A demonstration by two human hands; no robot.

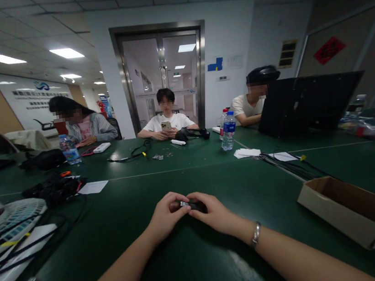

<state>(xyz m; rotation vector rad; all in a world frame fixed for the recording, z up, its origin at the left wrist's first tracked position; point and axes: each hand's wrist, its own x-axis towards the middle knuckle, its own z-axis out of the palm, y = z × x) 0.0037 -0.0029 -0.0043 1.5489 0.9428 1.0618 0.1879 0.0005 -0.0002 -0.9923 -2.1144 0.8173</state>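
My left hand (168,213) and my right hand (213,209) meet above the green table (138,188), fingertips close together. Between them is a small object with a shiny silver part (184,203) and what looks like a dark part towards the right. Its exact kind cannot be made out. The thumb and fingers of the left hand pinch the silver end. The right hand's fingers curl round the dark side and partly hide it. A silver bracelet (255,234) circles the right wrist.
On the right lies an open cardboard box (336,220), with black cables (280,165) behind it. A white fan (12,223) and more cables occupy the left. Bottles (229,131) and a monitor (310,103) stand farther back. Several people sit around the table, one holding a phone (166,126).
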